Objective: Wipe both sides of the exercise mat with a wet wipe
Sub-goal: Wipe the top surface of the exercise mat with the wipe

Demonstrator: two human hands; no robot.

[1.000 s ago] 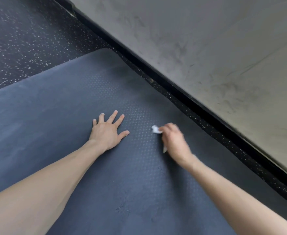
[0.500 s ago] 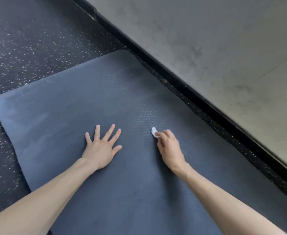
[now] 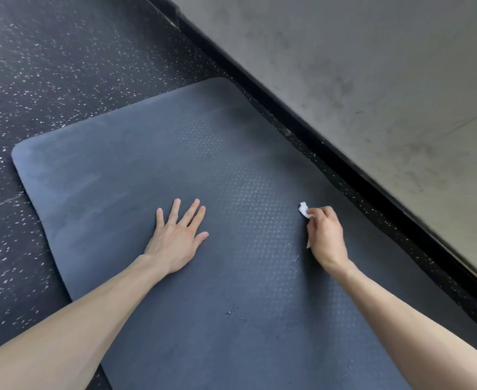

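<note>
Now, right hand (image 3: 327, 235) fingers (image 3: 320, 214) tight around wet wipe (image 3: 303, 210); left hand (image 3: 175, 240) fingers apart on exercise mat (image 3: 119, 178).

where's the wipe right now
In the head view the wipe is pinched in the right hand, right of centre on the mat, between the flat left hand and the mat's wall-side edge.

Dark speckled rubber floor (image 3: 62, 66), black baseboard strip (image 3: 316, 142) along its edge, scuffed grey wall (image 3: 372, 66) above

bare mat (image 3: 175, 153) ahead, wall (image 3: 372, 80) close right
</note>
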